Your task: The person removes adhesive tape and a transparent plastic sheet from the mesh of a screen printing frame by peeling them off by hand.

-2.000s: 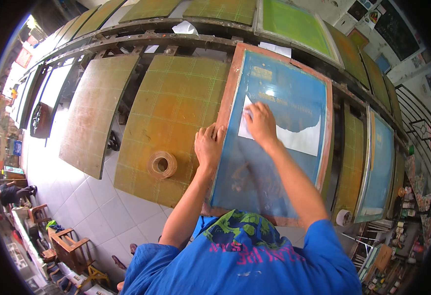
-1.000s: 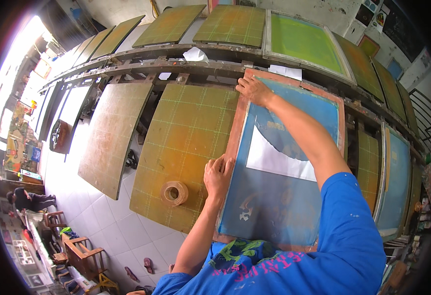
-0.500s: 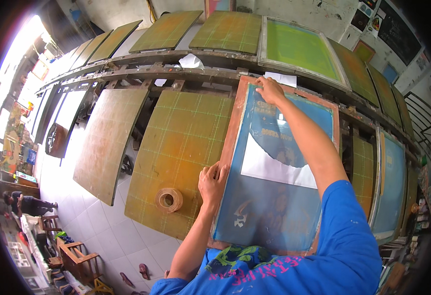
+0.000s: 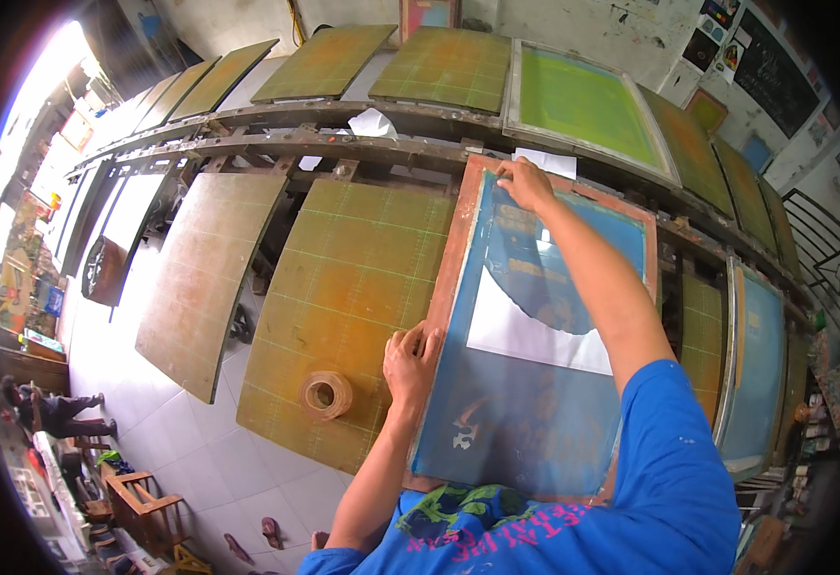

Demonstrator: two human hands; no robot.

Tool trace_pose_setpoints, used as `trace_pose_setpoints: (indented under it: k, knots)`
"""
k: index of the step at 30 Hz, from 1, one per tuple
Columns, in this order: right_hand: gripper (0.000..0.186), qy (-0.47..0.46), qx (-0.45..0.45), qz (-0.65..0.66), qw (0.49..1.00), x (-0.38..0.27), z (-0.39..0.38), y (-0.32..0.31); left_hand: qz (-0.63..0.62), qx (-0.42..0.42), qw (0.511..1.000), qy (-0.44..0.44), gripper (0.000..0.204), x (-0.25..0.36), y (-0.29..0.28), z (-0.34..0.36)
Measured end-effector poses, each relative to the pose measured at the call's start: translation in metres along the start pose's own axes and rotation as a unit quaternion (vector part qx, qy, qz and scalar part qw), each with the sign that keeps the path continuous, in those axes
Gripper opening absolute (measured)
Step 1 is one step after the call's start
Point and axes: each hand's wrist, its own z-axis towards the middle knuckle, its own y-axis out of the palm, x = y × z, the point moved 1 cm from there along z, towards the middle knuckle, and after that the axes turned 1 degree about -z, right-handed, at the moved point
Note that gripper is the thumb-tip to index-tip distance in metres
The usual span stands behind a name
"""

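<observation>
In front of me lies a screen-printing frame [image 4: 450,257] with a reddish-brown border and blue mesh. A white sheet of paper [image 4: 525,335] with a curved upper edge shows in its middle. My left hand [image 4: 410,362] is closed on the left rail, its fingers bent at the edge. Near the top left corner, my right hand [image 4: 527,184] has its fingertips pinched together at the mesh border; whatever is between them is too small to make out. A roll of brown tape [image 4: 314,406] rests on the board left of my left hand.
Green-brown printing boards [image 4: 353,249] stand in rows along dark metal rails [image 4: 410,144]. A screen with green mesh [image 4: 583,101] is beyond, another blue screen [image 4: 760,355] to the right. At far left a person [image 4: 56,412] is near wooden stools [image 4: 142,503].
My hands keep nearly the same places, the left on the rail and the right at the top corner. The view has shifted slightly.
</observation>
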Motion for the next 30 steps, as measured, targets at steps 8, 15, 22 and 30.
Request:
trace_pose_setpoints:
  k: [8,15,22,30]
  knots:
    - [0.012,-0.005,0.036,-0.033,0.999,-0.014,-0.011,-0.009,-0.008,-0.003,1.0,-0.009,0.046,0.003,-0.001,0.0]
    - [0.011,-0.073,0.044,-0.073,0.994,-0.017,-0.003,-0.004,-0.004,-0.005,1.0,0.004,0.046,0.001,-0.003,0.001]
    - [0.026,-0.151,0.035,-0.217,0.964,-0.007,0.002,0.009,-0.013,0.001,1.0,0.0,0.045,0.005,0.0,-0.002]
    - [0.011,-0.128,0.018,-0.152,0.98,-0.005,-0.023,-0.004,-0.017,0.018,1.0,0.014,0.046,0.002,0.001,-0.001]
